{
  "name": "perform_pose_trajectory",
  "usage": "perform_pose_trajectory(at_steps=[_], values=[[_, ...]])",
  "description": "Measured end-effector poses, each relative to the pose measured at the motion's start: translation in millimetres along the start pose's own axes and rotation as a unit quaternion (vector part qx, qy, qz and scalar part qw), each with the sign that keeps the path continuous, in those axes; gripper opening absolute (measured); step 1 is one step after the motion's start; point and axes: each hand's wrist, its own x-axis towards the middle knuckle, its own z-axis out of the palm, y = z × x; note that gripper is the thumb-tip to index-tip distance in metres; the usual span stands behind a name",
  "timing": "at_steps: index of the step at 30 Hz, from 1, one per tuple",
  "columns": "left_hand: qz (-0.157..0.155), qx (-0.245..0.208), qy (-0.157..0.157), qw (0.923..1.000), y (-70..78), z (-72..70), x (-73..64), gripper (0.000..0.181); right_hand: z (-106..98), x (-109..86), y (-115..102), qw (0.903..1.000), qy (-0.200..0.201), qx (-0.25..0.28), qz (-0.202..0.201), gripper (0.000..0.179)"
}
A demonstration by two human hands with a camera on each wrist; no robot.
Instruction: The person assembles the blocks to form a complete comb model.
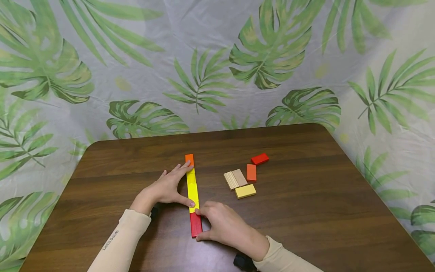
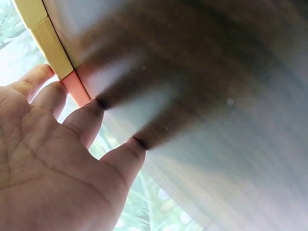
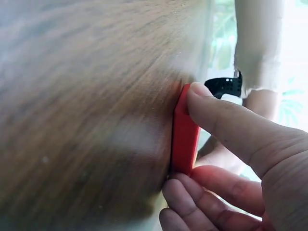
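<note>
A straight row of flat blocks lies on the table, running away from me: an orange block (image 1: 189,157) at the far end, yellow blocks (image 1: 193,190) along the middle and a red block (image 1: 196,225) at the near end. My left hand (image 1: 166,188) spreads over the row from the left. Its thumb touches a nearer yellow block, and a fingertip reaches the orange one. From the right, my right hand (image 1: 227,225) pinches the red block between thumb and fingers. The right wrist view shows the thumb on one end of that red block (image 3: 185,139).
To the right of the row lie two plain wooden blocks (image 1: 239,177), a pale yellow block (image 1: 245,191), an orange-red block (image 1: 251,172) and a red block (image 1: 260,158). Behind the brown table (image 1: 306,211) hangs a leaf-patterned cloth (image 1: 210,45).
</note>
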Motion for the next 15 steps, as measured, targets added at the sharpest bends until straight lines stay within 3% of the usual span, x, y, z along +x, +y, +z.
perform_pose_trajectory(at_steps=[15], values=[[-0.005, 0.009, -0.002, 0.9999, 3.3, -0.1, -0.1, 0.128, -3.1, -0.2, -3.9, 0.9989, -0.014, -0.041, -0.014, 0.058]])
